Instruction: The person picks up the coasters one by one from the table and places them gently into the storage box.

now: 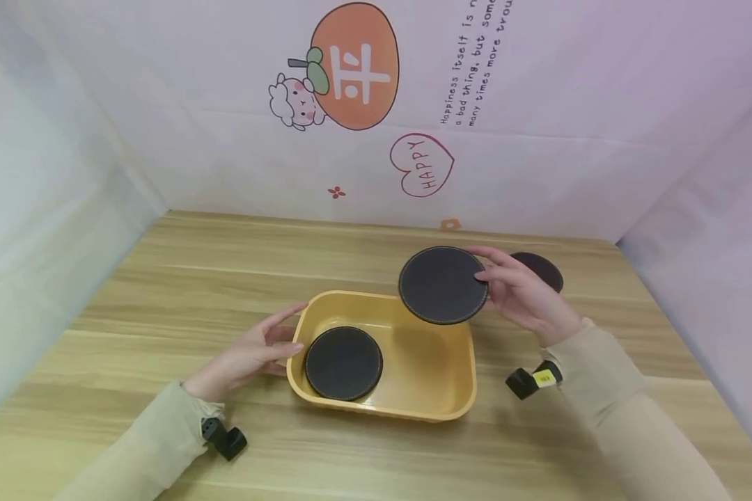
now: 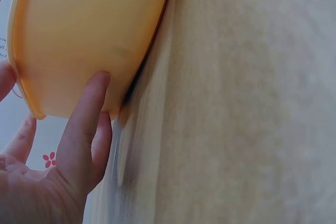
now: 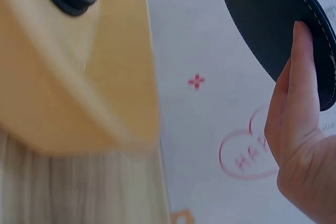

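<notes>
My right hand (image 1: 517,289) pinches a round black coaster (image 1: 443,285) with a stitched edge and holds it tilted above the far right part of a yellow plastic bin (image 1: 420,410). In the right wrist view, straight fingers (image 3: 300,77) lie along the coaster's face. Inside the bin, at its left end, lie black coasters (image 1: 343,363); the right wrist view shows a thick, layered edge there. My left hand (image 1: 253,355) rests at the bin's left end, thumb at the rim, fingers spread and fairly straight against the outer wall.
Another black coaster (image 1: 539,270) lies on the wooden table (image 1: 238,278) behind my right hand, partly hidden by it. A white printed cloth (image 1: 225,139) stands behind the table, with pale cloth along both sides. Each wrist bears a small black camera.
</notes>
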Motion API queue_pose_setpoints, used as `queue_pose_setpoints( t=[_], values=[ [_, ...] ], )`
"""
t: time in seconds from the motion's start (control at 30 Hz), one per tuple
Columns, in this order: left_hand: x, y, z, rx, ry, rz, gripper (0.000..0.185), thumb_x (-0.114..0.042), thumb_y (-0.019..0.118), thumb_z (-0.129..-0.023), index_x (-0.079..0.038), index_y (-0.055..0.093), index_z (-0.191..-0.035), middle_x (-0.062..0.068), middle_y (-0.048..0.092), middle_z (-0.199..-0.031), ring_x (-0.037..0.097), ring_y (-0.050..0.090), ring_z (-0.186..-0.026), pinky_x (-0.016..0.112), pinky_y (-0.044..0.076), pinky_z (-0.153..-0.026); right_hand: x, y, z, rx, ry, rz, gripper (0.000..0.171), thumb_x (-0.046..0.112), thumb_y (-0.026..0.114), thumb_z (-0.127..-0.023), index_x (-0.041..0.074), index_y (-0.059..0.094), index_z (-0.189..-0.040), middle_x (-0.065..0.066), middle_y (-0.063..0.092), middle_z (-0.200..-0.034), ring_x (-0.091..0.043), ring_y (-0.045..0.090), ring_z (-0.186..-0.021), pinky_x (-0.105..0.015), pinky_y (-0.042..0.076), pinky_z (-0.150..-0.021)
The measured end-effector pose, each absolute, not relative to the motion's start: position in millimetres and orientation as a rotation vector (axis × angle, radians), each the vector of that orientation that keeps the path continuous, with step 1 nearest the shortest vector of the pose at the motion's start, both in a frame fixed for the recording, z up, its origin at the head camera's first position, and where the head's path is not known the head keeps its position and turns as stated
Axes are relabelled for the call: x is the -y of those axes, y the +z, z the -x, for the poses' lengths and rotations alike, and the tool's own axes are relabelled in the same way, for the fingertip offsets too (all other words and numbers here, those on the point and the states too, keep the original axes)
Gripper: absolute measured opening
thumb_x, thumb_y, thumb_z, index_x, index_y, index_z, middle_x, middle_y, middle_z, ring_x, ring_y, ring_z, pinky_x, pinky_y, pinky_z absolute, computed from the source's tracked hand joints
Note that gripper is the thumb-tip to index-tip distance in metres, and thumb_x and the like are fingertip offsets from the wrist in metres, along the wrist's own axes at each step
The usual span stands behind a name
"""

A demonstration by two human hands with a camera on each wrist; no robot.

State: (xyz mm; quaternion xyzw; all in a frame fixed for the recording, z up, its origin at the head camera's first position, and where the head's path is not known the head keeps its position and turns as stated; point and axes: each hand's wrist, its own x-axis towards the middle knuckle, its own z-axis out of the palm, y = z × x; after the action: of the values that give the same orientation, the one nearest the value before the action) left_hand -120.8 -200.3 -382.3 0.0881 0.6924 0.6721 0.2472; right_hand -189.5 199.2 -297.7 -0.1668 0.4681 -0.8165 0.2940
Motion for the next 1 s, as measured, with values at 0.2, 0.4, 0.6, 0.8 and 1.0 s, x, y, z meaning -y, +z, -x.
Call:
queue_pose_setpoints(
  t=[0.2,0.4,0.6,0.8,1.0],
  values=[
    [202,-384,121,-1.888,1.829,-0.242,0.079,-0.012,0.06,-0.093,-0.012,0.009,-0.153,0.035,0.023,-0.147,0.034,0.054,-0.116,0.044,0.055,-0.082,-159,-297,192,-1.358,-2.079,0.415,0.041,-0.007,0.034,-0.093,0.019,0.057,-0.115,-0.001,0.067,-0.101,-0.012,0.067,-0.078,-0.027,0.058,-0.067],
    [201,-385,123,-1.885,1.828,-0.239,0.078,-0.014,0.061,-0.092,-0.013,0.011,-0.153,0.034,0.023,-0.148,0.031,0.055,-0.114,0.044,0.055,-0.082,-122,-307,192,-1.575,-1.866,0.391,0.044,-0.008,0.04,-0.091,0.013,0.049,-0.129,-0.001,0.063,-0.106,-0.015,0.066,-0.084,-0.03,0.058,-0.065],
    [201,-383,122,-1.861,1.853,-0.256,0.08,-0.013,0.061,-0.092,-0.01,0.009,-0.153,0.036,0.023,-0.146,0.028,0.056,-0.113,0.045,0.056,-0.081,-95,-313,190,-1.657,-1.718,0.404,0.054,-0.007,0.045,-0.092,0.003,0.033,-0.143,-0.006,0.057,-0.109,-0.016,0.064,-0.082,-0.03,0.058,-0.062],
    [200,-384,123,-1.859,1.85,-0.241,0.08,-0.014,0.061,-0.092,-0.011,0.009,-0.153,0.035,0.021,-0.148,0.027,0.054,-0.115,0.043,0.056,-0.081,-81,-321,190,-1.671,-1.633,0.404,0.054,-0.008,0.048,-0.091,0.002,0.034,-0.143,-0.005,0.057,-0.101,-0.013,0.062,-0.078,-0.029,0.057,-0.06],
    [200,-384,124,-1.865,1.843,-0.211,0.081,-0.014,0.062,-0.092,-0.012,0.01,-0.153,0.034,0.019,-0.149,0.031,0.051,-0.118,0.045,0.055,-0.082,-78,-335,193,-1.648,-1.574,0.388,0.054,-0.007,0.047,-0.092,0.002,0.033,-0.144,-0.007,0.055,-0.108,-0.013,0.062,-0.085,-0.034,0.058,-0.068]
  ],
)
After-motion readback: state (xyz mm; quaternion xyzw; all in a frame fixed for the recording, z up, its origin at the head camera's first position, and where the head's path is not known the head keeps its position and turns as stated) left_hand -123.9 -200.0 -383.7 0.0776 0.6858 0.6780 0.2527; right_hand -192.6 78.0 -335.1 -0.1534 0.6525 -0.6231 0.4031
